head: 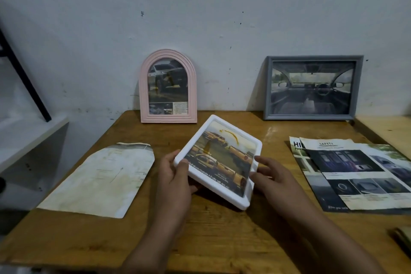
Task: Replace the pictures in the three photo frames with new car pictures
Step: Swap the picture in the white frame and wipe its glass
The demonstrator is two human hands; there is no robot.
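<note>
A white rectangular photo frame (222, 127) with a picture of yellow pickup trucks is tilted above the middle of the wooden table (200, 236). My left hand (175, 176) grips its left edge, thumb on the front. My right hand (273, 176) touches its right edge with straight fingers. A pink arched frame (168, 87) with a car picture leans on the wall behind. A grey rectangular frame (312, 88) showing a car interior leans at the back right.
A pale arched paper cutout (102, 178) lies face down on the table's left. Car brochure pages (355, 173) lie overlapped on the right. A white shelf (29, 138) and a black slanted bar stand at far left. A dark object pokes in at the right edge.
</note>
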